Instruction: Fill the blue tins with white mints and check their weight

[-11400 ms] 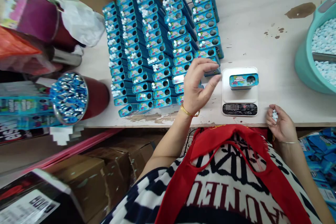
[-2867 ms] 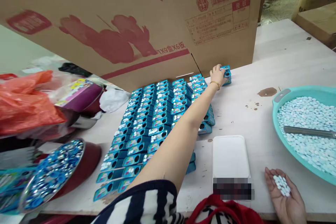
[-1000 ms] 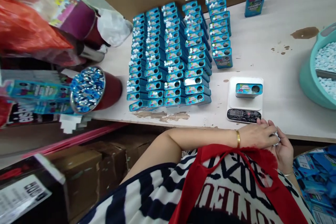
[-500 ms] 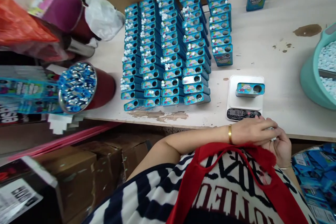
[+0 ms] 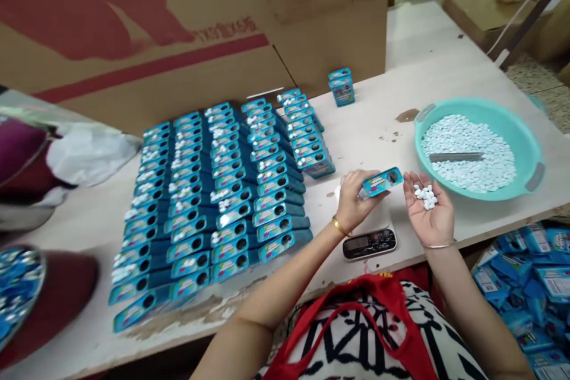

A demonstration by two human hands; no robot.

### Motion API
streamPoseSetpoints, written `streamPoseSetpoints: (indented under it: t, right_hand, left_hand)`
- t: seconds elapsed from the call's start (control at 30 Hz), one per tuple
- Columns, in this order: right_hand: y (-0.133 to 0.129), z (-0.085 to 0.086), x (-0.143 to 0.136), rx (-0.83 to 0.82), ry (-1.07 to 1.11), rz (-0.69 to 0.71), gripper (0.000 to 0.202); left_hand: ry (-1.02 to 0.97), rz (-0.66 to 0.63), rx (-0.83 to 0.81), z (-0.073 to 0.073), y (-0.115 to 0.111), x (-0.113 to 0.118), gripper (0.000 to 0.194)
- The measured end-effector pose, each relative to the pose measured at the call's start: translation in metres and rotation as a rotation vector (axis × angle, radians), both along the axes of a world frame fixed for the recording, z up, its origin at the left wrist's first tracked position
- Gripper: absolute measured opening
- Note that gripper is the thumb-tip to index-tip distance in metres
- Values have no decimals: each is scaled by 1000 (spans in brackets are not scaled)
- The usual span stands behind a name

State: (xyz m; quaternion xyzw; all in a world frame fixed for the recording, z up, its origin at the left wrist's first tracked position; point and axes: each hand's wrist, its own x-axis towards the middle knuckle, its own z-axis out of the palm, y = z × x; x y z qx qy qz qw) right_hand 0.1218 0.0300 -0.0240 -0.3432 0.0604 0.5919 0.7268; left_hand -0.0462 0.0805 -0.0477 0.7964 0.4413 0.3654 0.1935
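Note:
My left hand (image 5: 354, 197) grips a blue candy tin (image 5: 373, 186) above the kitchen scale (image 5: 369, 244), the tin's round dark opening facing up. Palm up beside it, my right hand (image 5: 431, 222) is cupped with fingers extended and bears a small pile of white candies (image 5: 426, 196). Its fingertips come close to the tin's right end. Just beyond that hand stands a turquoise tub (image 5: 483, 190) of white candies, with a grey metal bar lying on them.
Rows of blue tins (image 5: 231, 208) stand on the left of the table (image 5: 383, 95), many topped with white candies. Blue tins (image 5: 342, 92) stand at the back near a large carton (image 5: 200, 24). At left is a red bucket (image 5: 62, 291); blue packs (image 5: 529, 285) lie lower right.
My left hand has lifted the tin off the scale. My hands have moved apart from each other, and my right palm now shows the candies. The camera view has swung up and right.

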Motion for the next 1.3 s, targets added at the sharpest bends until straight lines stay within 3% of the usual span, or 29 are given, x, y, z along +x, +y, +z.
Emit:
streamPoseSetpoints:
  t: [0.1,0.17,0.27,0.33,0.47,0.63,0.77,0.87,1.0,1.1,1.2,1.3]
  right_hand:
    - [32,11,25,22,-18,-181,27]
    - [51,16,42,10,-16,-290,26]
    - [74,15,64,9,-11,-363,22]
    - [83,9,74,29,-28,-374,19]
    - [93,-3,81,48,-56,-374,16]
    - [96,1,77,48,-33,-375,20]
    - [85,14,71,22,-21,-310,29]
    - [65,23,61,100,-41,-181,34]
    - [32,27,33,114,-56,-32,30]
    - [9,20,7,21,-28,75,26]
    - [-8,10,-13,-78,13,136,24]
    - [-21,3,-23,-149,13,147,26]
  left_hand:
    - [196,-108,300,38,35,45,30]
    - [298,-226,454,49,60,76,30]
    - [394,-384,544,41,91,112,36]
    - [425,-401,561,29,103,126,37]
    - [401,-336,562,16,109,131,36]
    - [288,-185,427,19,98,128,31]
    - [105,-83,208,25,80,111,32]
    - [-36,-53,30,22,59,71,41]
    - [-119,-41,-108,5,17,-3,49]
    - [-170,14,-172,-15,-10,-40,51]
    - [-243,22,-216,-35,-22,-52,52]
    - [-276,3,-197,-45,-25,-51,52]
